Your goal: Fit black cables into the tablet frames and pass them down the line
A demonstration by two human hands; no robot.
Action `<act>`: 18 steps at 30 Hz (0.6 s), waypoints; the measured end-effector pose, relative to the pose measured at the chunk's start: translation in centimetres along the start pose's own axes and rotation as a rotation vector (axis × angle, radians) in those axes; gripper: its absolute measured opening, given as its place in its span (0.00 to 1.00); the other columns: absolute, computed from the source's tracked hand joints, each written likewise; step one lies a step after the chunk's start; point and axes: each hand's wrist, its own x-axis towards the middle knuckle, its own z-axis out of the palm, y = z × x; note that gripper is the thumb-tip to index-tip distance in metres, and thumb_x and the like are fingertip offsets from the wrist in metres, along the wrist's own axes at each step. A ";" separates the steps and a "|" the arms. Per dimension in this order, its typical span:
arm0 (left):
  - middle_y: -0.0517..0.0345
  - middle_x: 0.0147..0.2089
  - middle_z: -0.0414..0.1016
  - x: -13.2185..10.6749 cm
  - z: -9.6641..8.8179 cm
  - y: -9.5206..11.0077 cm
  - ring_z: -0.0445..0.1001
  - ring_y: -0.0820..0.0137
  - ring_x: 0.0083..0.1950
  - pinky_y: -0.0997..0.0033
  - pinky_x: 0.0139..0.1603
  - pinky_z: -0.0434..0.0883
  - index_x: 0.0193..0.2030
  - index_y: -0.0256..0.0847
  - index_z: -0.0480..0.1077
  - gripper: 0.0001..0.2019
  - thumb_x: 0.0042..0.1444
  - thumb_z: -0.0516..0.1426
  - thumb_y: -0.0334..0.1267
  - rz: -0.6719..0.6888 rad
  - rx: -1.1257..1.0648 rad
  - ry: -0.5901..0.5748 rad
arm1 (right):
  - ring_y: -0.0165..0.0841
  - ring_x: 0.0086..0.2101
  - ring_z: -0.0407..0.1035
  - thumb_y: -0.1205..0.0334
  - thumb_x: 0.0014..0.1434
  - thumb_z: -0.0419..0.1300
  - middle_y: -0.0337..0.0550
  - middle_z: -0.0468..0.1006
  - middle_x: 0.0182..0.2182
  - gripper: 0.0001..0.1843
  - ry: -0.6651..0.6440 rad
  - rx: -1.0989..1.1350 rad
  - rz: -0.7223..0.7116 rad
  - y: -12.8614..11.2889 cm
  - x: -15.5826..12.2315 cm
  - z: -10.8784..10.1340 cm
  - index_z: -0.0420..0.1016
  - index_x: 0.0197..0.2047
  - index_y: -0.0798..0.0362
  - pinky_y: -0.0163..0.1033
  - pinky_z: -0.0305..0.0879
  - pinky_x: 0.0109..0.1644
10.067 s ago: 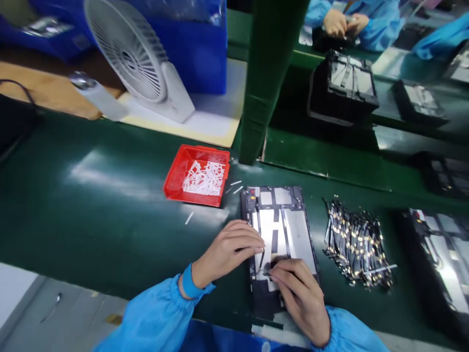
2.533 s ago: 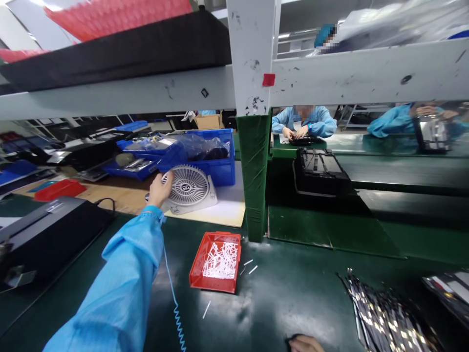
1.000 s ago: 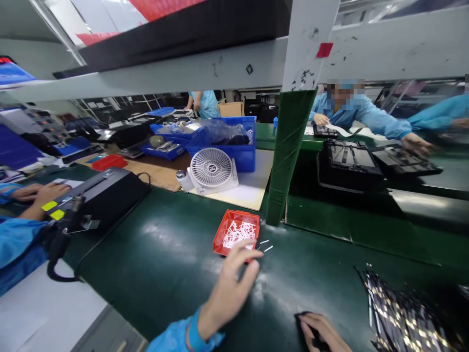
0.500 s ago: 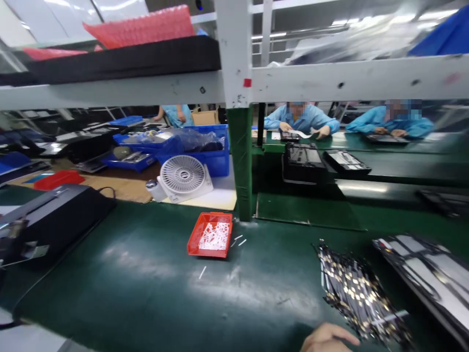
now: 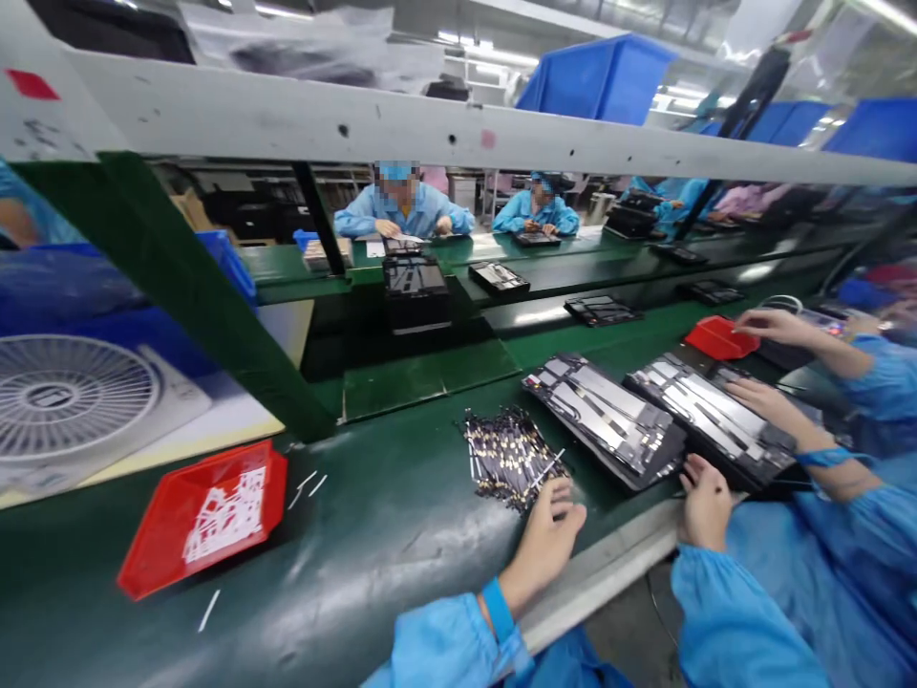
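A loose pile of thin black flex cables with gold-coloured contacts lies on the green bench. My left hand, with a blue wrist strap, is at the pile's near right edge. Its fingers are curved and the thumb stands apart; I see nothing held. My right hand is closed, with bent fingers, by the near corner of a black tray of flat silver-grey parts. What its fingers hold, if anything, is too small to make out. A second such tray stands to the right.
A red bin of white strips sits at left, with loose strips beside it. A co-worker's hands work close on my right, near another red bin. A green post and white fan stand left.
My view has swung right, so the bin and fan now appear farther left. Both my hands and the neighbouring co-worker's hands are now in view; earlier only part of one hand showed.
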 end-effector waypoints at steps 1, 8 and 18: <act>0.43 0.61 0.66 1.2 0.8 0.0 0.70 0.59 0.57 0.54 0.60 0.67 0.58 0.38 0.65 0.21 0.58 0.60 0.39 -0.015 -0.019 0.015 | 0.37 0.47 0.71 0.51 0.67 0.55 0.48 0.74 0.50 0.19 -0.006 0.003 0.009 0.4 0.9 0.4 0.70 0.53 0.56 0.49 0.69 0.52; 0.48 0.67 0.60 8.3 6.6 0.7 0.61 0.53 0.66 0.42 0.64 0.61 0.62 0.42 0.62 0.24 0.61 0.59 0.42 -0.020 -0.193 0.168 | 0.38 0.48 0.70 0.53 0.66 0.58 0.47 0.73 0.49 0.17 -0.106 -0.043 0.077 1.0 4.0 0.5 0.71 0.51 0.57 0.50 0.68 0.52; 0.49 0.56 0.71 10.5 9.5 1.9 0.74 0.62 0.53 0.53 0.52 0.73 0.55 0.39 0.67 0.17 0.62 0.58 0.41 -0.166 -0.495 0.201 | 0.38 0.50 0.69 0.47 0.67 0.54 0.48 0.73 0.52 0.22 -0.271 0.109 0.190 -0.9 2.8 -0.8 0.72 0.52 0.56 0.51 0.66 0.55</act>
